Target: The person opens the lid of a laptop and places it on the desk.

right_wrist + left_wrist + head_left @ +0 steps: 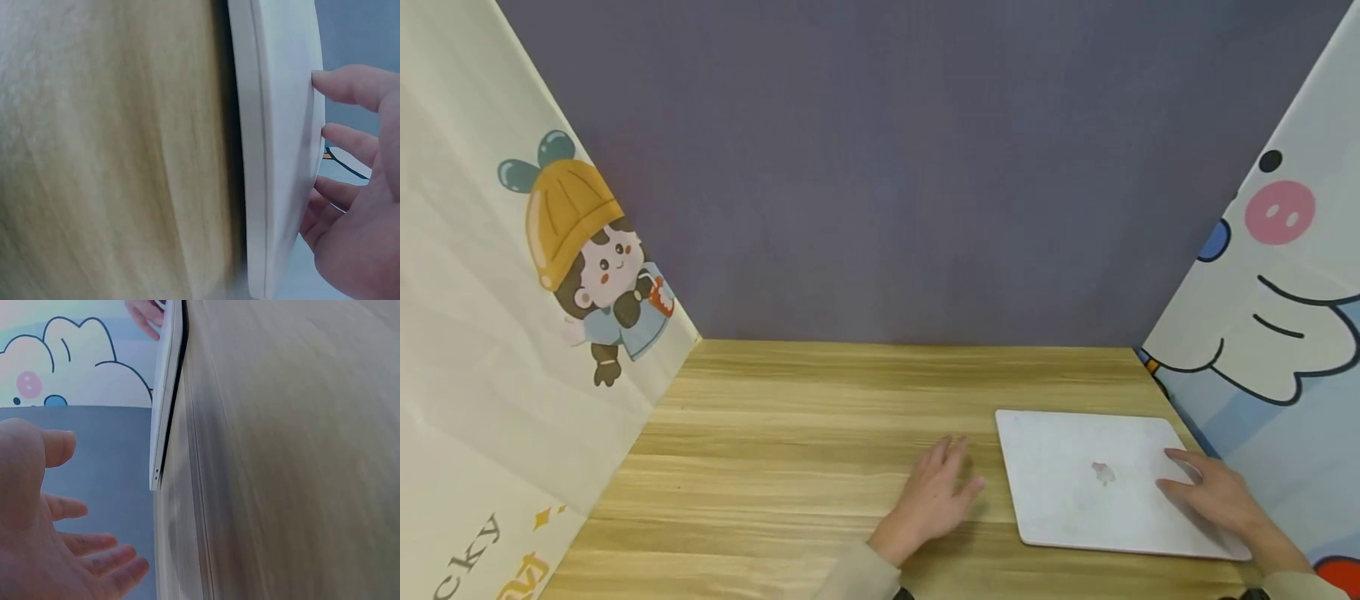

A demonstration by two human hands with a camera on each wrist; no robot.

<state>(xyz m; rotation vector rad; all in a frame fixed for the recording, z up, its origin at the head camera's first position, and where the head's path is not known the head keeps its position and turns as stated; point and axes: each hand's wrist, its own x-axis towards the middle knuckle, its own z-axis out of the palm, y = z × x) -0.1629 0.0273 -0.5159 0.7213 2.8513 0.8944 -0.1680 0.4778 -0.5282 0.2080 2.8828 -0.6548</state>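
Observation:
A closed silver laptop (1067, 508) with an apple logo lies flat on the right part of the wooden table. My right hand (1213, 493) is at its right side, thumb and fingertips touching the lid near that edge. In the right wrist view those fingers (353, 147) are spread and only gently bent against the laptop (290, 94). To the left of the laptop, my left hand (931, 493) hovers over the table, fingers apart and holding nothing. The left wrist view shows its palm (37, 537) clear of the laptop's thin side (165, 406).
The wooden table (760, 467) extends left from the laptop. A dark grey panel (880, 183) stands behind it. Printed cartoon sheets flank both sides, the left sheet (460, 333) and the right sheet (1262, 333), the latter close to my right hand.

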